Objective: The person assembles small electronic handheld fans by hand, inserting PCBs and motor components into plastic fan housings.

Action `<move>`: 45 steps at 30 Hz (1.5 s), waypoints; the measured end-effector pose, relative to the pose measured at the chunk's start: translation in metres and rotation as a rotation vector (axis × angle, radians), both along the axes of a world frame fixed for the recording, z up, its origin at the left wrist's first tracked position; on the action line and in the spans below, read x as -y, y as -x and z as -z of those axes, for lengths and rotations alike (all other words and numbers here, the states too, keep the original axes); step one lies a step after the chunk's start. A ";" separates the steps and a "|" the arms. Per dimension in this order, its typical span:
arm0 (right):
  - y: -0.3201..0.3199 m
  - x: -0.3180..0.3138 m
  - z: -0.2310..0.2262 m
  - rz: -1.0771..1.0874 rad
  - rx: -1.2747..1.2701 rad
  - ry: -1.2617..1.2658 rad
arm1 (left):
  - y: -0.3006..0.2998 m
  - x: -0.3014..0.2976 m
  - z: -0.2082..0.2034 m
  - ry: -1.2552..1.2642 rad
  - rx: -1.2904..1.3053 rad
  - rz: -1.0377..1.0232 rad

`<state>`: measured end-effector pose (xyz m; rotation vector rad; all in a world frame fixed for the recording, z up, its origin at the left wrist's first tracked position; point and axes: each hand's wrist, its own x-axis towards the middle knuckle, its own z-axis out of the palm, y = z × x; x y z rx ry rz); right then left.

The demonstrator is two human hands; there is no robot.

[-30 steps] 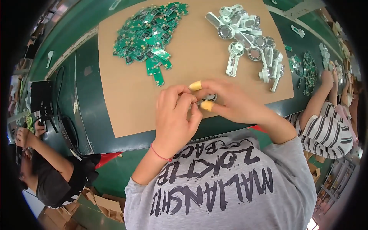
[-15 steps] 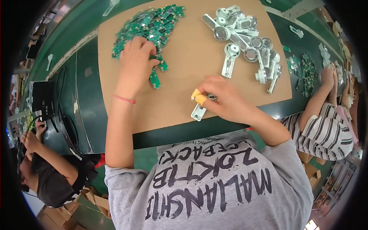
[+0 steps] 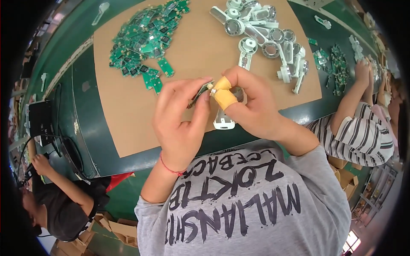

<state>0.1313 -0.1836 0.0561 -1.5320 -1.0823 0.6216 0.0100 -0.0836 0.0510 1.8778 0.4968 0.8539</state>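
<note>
My left hand (image 3: 179,117) pinches a green circuit board (image 3: 198,95) between thumb and fingers, tilted on edge above the brown cardboard sheet (image 3: 128,121). Yellow finger covers wrap the thumb and a fingertip of my right hand (image 3: 258,104). Those two tips meet at a small pale connector (image 3: 211,86) on the board's edge. Below them a white handheld fan housing (image 3: 224,122) is held in my right hand; its handle end shows, while the hand hides most of the rest.
A heap of green circuit boards (image 3: 147,36) lies at the far left of the cardboard. Several white fan housings (image 3: 271,49) are piled at the far right. Co-workers' arms (image 3: 352,96) are at the right, with another person (image 3: 64,192) at the left beside a black box (image 3: 40,117).
My left hand has come from the board heap to my right hand, bringing a circuit board. The right hand's covered fingertips now meet at the board's edge. The whole view has shifted slightly.
</note>
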 end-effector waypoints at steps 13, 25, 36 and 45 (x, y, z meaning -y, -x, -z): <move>0.012 -0.009 -0.003 -0.156 -0.751 -0.077 | -0.001 0.002 0.006 -0.216 0.051 -0.128; 0.015 -0.012 -0.003 -0.146 -0.808 0.027 | 0.002 -0.006 0.014 -0.494 0.099 -0.206; 0.005 -0.015 0.007 -0.303 -0.816 0.110 | 0.010 -0.020 0.017 -0.567 0.040 -0.081; -0.004 -0.020 0.013 -0.063 0.330 -0.171 | 0.007 -0.008 0.021 -0.052 0.067 -0.057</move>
